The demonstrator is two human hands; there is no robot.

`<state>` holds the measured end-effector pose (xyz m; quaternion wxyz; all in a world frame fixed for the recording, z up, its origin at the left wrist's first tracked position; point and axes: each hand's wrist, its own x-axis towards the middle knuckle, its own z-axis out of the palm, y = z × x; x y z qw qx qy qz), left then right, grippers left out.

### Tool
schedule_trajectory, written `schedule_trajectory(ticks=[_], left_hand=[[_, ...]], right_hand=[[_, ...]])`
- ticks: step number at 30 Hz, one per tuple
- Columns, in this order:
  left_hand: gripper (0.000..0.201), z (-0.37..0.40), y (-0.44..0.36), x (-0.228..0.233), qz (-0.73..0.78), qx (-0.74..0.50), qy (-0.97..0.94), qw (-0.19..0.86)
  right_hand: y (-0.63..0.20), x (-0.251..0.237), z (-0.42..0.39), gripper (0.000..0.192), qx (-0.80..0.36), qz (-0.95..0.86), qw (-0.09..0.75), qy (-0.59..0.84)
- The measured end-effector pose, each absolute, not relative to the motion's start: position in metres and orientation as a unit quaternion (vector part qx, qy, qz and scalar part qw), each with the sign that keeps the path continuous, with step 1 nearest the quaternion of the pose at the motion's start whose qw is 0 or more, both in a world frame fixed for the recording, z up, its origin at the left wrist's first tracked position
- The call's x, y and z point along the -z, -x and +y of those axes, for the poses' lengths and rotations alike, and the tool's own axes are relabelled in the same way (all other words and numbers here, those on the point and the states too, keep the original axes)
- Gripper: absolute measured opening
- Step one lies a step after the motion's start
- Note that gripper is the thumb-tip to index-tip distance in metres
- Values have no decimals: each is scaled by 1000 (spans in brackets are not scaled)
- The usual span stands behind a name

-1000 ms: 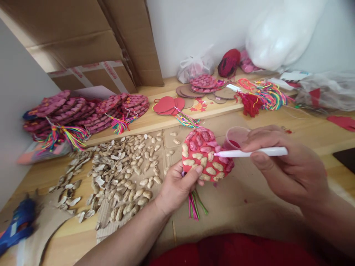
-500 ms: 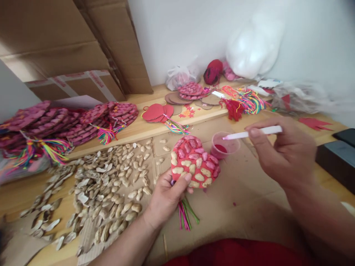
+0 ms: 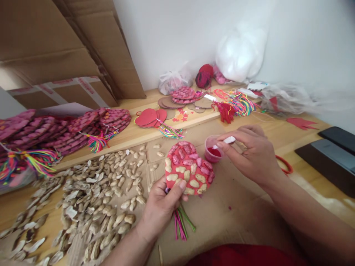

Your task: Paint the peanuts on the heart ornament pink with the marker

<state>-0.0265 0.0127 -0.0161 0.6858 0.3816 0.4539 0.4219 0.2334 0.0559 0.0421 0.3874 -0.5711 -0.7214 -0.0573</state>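
Note:
My left hand grips the lower left edge of a red disc covered with glued peanut shells, some painted pink, some bare. A coloured tassel hangs from the disc below my hand. My right hand holds a white brush, its tip dipped into a small clear cup of red paint just right of the disc.
Loose peanut shells cover the cardboard at left. Stacks of finished pink discs with tassels lie on a wooden shelf behind. Red blanks, coloured threads, plastic bags and a large cardboard box stand farther back. A dark case lies at right.
My right hand lifted the brush off the disc and moved it right and down into the paint cup. The view shifted to the right; the disc stayed in my left hand.

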Motion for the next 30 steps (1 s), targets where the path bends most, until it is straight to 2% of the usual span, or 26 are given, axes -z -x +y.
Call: schedule_trajectory(ticks=[10,15,23,30], left_hand=[[26,13,25,14,451,-430,-358,696],[29,13,24,13,451,-439,-353,693],[31,13,24,13,466,-430,-362,683],[32,15,22,9,453,-440,-360,687]], right_hand=[[-231,-46,54,9,-13,-740,400,541],[-233,-48,56,19,14,-737,394,550],[-234,-49,57,20,82,-744,375,548],[-227,-50,60,23,22,-738,362,569]])
